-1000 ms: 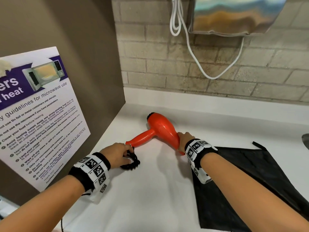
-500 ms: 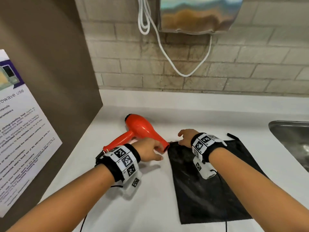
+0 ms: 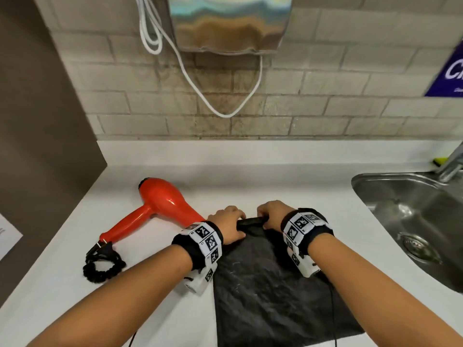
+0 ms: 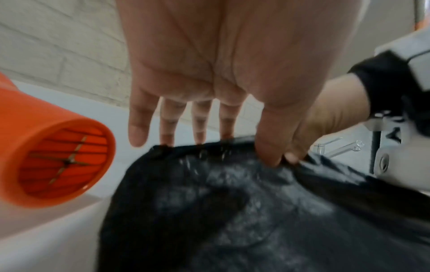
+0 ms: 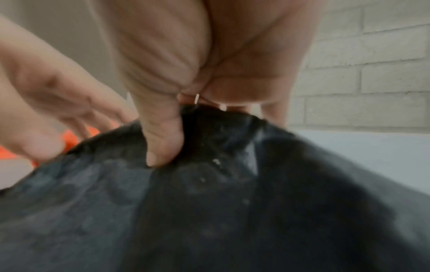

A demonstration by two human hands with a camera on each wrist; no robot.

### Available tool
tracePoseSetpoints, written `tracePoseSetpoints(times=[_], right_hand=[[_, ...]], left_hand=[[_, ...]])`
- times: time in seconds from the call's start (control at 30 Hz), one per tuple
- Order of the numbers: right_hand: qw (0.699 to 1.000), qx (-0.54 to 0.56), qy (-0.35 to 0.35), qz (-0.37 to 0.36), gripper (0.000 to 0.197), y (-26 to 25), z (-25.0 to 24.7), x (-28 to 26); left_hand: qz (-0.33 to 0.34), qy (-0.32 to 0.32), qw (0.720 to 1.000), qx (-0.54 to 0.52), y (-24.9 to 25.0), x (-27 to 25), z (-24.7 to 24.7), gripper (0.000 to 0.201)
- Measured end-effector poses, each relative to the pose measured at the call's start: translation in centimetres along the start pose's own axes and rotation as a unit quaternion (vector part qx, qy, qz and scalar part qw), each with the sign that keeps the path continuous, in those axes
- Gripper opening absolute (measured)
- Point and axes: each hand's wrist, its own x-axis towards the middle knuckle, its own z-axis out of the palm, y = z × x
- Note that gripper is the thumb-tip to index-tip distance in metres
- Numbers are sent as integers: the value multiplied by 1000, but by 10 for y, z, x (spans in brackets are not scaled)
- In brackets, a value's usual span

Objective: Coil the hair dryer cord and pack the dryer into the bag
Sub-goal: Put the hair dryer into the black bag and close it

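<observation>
A red-orange hair dryer [image 3: 162, 206] lies on the white counter [image 3: 150, 309], its nozzle [image 4: 58, 162] beside the bag. Its black coiled cord [image 3: 102, 266] lies bunched by the handle end. To the dryer's right a black bag [image 3: 275, 284] lies flat. My left hand [image 3: 235, 221] and right hand [image 3: 269, 216] sit close together at the bag's far edge. In the left wrist view my left hand [image 4: 221, 145] pinches that edge, thumb in front, fingertips hidden behind it. The right wrist view shows my right hand [image 5: 186, 128] pinching the same edge.
A steel sink [image 3: 413, 221] with a faucet [image 3: 451, 161] is set into the counter at the right. A metal wall unit [image 3: 230, 23] with a hanging white cable [image 3: 188, 71] sits on the brick wall. A brown panel [image 3: 37, 146] bounds the left.
My left hand has let go of the coiled cord and my right hand has left the dryer. Both have moved right to the bag's far edge and now pinch it.
</observation>
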Motion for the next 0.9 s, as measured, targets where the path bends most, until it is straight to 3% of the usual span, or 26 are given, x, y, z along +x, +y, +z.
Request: tracePoseSetpoints(times=[0.07, 0.17, 0.23, 0.33, 0.43, 0.5, 0.6, 0.67, 0.73, 0.8, 0.9], right_hand=[[996, 68, 37, -44, 17, 1, -11, -11], [995, 66, 46, -51, 10, 9, -26, -27], [999, -32, 18, -9, 16, 17, -32, -34], [974, -205, 27, 91, 43, 39, -30, -40], [967, -182, 44, 175, 42, 48, -24, -40], [973, -108, 49, 200, 34, 46, -25, -40], [976, 23, 105, 192, 32, 40, -28, -37], [964, 128, 158, 169, 33, 34, -29, -34], [934, 262, 218, 111, 35, 24, -29, -36], [895, 361, 259, 52, 26, 14, -28, -39], [856, 441, 269, 29, 6, -1, -32, -48]], left_hand=[[5, 33, 999, -25, 5, -1, -5, 26], [44, 89, 981, -167, 7, -4, -16, 18], [59, 154, 963, -215, 4, -7, -29, 16], [62, 238, 943, -223, -3, -15, -49, 16], [53, 270, 955, -109, -11, -27, -67, 18], [55, 213, 974, -49, -14, -37, -74, 22], [17, 72, 995, -60, -17, -48, -77, 41], [-37, 11, 996, -76, -20, -51, -74, 61], [-85, -28, 995, -36, -21, -51, -71, 72], [-112, -53, 992, 30, -21, -57, -68, 65], [-83, -96, 990, 64, -28, -63, -62, 39]])
